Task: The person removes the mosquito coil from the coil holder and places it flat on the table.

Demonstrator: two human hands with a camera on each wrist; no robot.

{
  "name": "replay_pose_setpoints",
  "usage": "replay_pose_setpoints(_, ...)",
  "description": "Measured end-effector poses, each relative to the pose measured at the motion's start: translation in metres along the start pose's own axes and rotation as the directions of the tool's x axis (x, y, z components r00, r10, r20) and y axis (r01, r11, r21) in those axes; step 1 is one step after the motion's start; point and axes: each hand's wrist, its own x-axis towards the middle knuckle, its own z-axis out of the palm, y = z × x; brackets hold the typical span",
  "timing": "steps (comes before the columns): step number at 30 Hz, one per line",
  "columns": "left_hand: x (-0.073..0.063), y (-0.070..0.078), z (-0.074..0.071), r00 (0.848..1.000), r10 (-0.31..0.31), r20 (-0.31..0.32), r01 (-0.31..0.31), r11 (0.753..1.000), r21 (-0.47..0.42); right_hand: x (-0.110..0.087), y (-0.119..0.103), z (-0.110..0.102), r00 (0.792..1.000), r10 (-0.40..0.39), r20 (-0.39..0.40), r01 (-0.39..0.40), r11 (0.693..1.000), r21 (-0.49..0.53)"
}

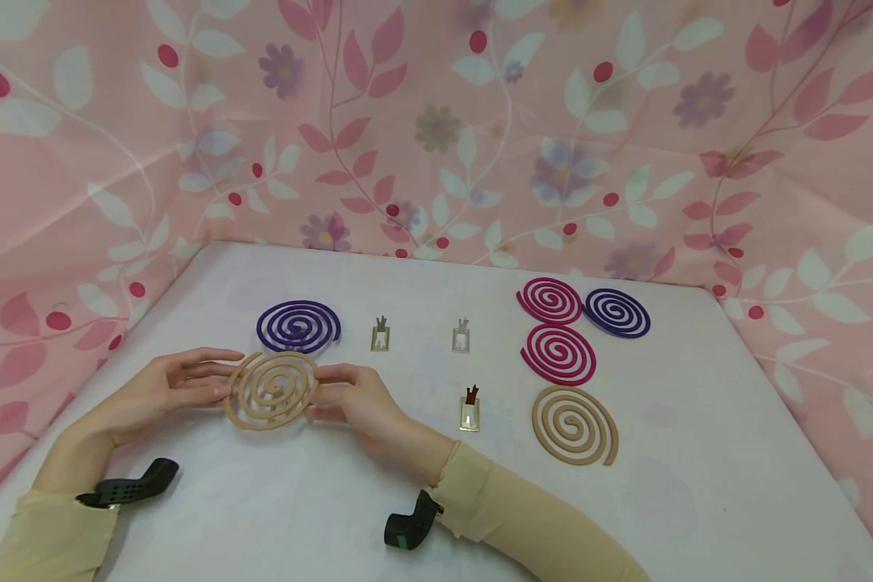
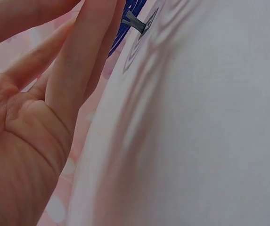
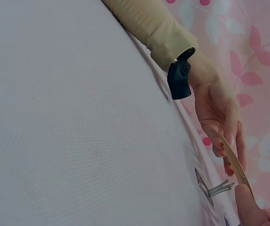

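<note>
Both my hands are at work here, one tan coil [image 1: 276, 388] between them! My left hand [image 1: 170, 384] pinches its left side, thumb and fingers on opposite faces, and my right hand [image 1: 356, 398] grips the right side the same way. And the coil is up off the white tabletop [image 1: 262, 517], right over a small metal stand [image 3: 210, 189] whose prongs reach toward it; whether they touch, I can't tell.

Just past it lies a blue coil [image 1: 298, 326], its near edge against my tan one from up here. On markings: a green patch shows on my right wrist camera [image 1: 413, 521], any lettering too small for me to read, and my left wrist camera [image 1: 134, 485] is plain dark.

Now the edges! The back one runs along the flowered curtain [image 1: 626, 202], both sides flare out toward me, and my left forearm sits nearest the left side. Rightward of my right hand, white cloth stretches to a silver stand [image 1: 461, 335], a gold stand [image 1: 381, 333] and a brown-pronged stand [image 1: 469, 411], well apart. Beyond them, two pink coils [image 1: 558, 354], a dark blue coil [image 1: 617, 313] and a second tan coil [image 1: 571, 422] bunch together, with more cloth between them and the right edge.
</note>
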Motion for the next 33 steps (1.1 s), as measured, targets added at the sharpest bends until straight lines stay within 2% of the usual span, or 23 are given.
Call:
replay_pose_setpoints(8,-0.001,0.001,-0.001,1.000,0.004,-0.001,-0.004,1.000,-0.005,0.001,0.000,-0.001,1.000,-0.003,0.027,0.003,1.000,-0.008)
replay_pose_setpoints(16,-0.002,0.005,0.000,0.999,-0.019,-0.046,0.020,0.999,0.031,0.002,-0.001,-0.001,1.000,-0.021,0.006,0.022,0.999,-0.042)
replay_pose_setpoints(26,-0.002,0.006,0.001,0.998,0.000,-0.057,0.001,1.000,0.015,0.003,-0.004,-0.002,0.999,-0.046,-0.004,0.046,0.998,-0.048)
replay_pose_setpoints(31,0.007,0.008,0.009,0.994,0.003,-0.108,-0.001,1.000,0.021,0.004,-0.011,-0.006,0.997,-0.073,-0.018,0.072,0.996,-0.060)
replay_pose_setpoints(33,0.014,0.011,0.015,0.991,0.006,-0.131,-0.007,1.000,-0.008,0.004,-0.017,-0.012,0.996,-0.082,-0.019,0.081,0.994,-0.069)
